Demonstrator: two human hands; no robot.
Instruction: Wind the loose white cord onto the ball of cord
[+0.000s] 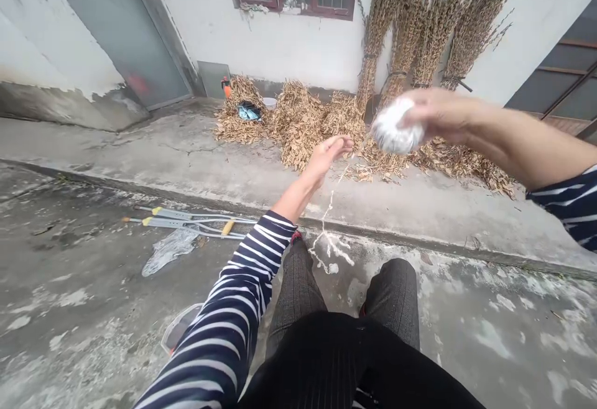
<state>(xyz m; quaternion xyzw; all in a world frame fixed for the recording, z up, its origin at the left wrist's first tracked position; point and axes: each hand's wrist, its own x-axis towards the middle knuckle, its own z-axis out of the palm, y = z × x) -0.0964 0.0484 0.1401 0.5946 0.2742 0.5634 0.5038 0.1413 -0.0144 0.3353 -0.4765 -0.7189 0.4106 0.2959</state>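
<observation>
Clearly light and squashy, the ball of white string (394,130) sits clasped in the right hand (438,114), upper right of frame, best cupped whole; the left hand (326,155), centre, curls by the limp strand (329,210), whether gripping it I cannot tell

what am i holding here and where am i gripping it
The right hand grips a white ball of string around its top and side. The left hand seems to pinch the loose strand at its upper end, between the fingertips.
</observation>
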